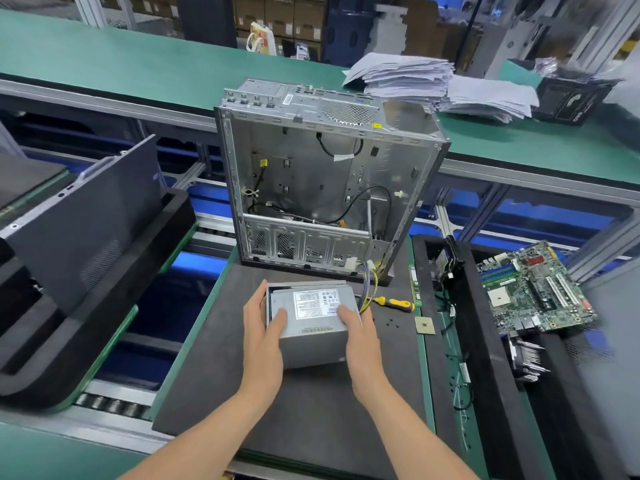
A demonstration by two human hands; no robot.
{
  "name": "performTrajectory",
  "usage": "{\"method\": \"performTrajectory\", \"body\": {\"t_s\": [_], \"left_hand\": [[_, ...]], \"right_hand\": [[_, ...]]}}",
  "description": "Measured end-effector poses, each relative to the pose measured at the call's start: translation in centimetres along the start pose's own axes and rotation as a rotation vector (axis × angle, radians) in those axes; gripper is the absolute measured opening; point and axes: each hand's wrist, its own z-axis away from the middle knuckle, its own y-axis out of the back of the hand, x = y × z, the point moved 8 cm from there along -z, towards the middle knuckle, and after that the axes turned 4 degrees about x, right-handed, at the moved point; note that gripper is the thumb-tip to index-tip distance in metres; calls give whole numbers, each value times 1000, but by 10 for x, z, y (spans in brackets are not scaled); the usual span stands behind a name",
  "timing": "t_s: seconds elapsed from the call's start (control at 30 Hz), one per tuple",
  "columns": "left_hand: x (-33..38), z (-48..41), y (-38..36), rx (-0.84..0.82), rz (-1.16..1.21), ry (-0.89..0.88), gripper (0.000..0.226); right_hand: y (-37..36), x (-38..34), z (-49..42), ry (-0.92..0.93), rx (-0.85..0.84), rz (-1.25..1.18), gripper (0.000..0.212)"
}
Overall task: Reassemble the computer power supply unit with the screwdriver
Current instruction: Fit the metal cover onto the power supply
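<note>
Seating cover on PSU (pixel 313 327): left hand (pixel 265 336) and right hand (pixel 360 336) clasping its sides, thumbs on top. Next, probably: fetch screwdriver (pixel 394 303) at two o'clock, screws (pixel 393 323) beside.

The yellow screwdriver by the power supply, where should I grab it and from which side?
Grip the screwdriver by its yellow handle from above with the right hand; it lies flat on the mat, right of the power supply.
</note>
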Motion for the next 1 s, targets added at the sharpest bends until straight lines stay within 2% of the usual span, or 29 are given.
{"method": "performTrajectory", "body": {"t_s": [0.07,0.23,0.37,0.5,0.6,0.63,0.73,0.77,0.9,1.0], "left_hand": [[-5,0,2,-20,4,8,61],[-6,-1,-1,-48,-13,11,67],[-3,6,-2,-73,-92,-43,79],[-1,7,-5,-32,-118,-45,77],[-2,2,-2,-8,-112,-39,76],[-2,1,0,-14,-116,-37,77],[-5,-2,5,-24,-127,-7,81],[-5,-1,6,-11,-130,-3,81],[-1,-1,5,53,-117,-5,81],[-1,-1,7,77,-67,13,76]], "right_hand": [[1,0,0,20,-12,7,31],[-3,4,1,-44,-76,-52,45],[-6,9,2,-120,-81,-143,72],[-10,13,2,-155,-59,-249,88],[-15,17,2,-163,-95,-309,127],[-15,16,3,-154,-94,-323,126],[-18,13,7,-145,-74,-351,91],[-20,13,7,-149,-72,-345,87],[-21,7,5,-113,-61,-295,97],[-15,6,2,-100,-40,-227,72]]}}
